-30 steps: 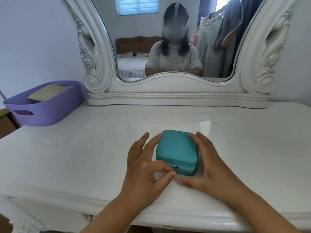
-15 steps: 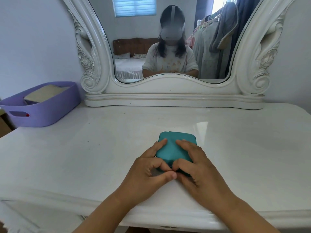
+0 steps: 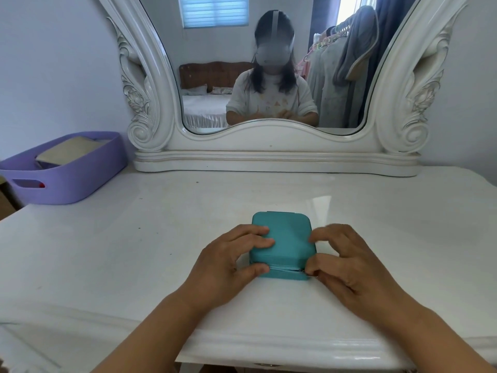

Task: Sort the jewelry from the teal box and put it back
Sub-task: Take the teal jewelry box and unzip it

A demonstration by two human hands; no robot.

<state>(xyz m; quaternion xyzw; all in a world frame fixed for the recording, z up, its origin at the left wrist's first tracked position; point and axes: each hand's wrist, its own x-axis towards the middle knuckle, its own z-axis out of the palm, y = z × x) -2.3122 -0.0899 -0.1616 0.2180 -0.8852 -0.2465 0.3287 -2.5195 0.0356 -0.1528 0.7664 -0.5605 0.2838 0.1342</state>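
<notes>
A small teal box (image 3: 289,238) with rounded corners lies closed on the white dressing table (image 3: 134,251), near its front edge. My left hand (image 3: 228,262) grips the box's left side, fingers on the lid and thumb against the front seam. My right hand (image 3: 347,262) is at the box's front right corner, thumb and forefinger pinching the zipper pull there, the other fingers curled beside the lid. The front seam shows a thin gap along the zipper line. No jewelry is visible.
A purple plastic basket (image 3: 80,181) with a beige pad inside stands at the table's back left. A large ornate white mirror (image 3: 274,76) rises along the back edge and reflects a seated person. The table's front edge runs just below my wrists.
My right hand moved from the middle of the box's front to its right corner, pulling the zipper along. My left hand shifted onto the lid's left side.
</notes>
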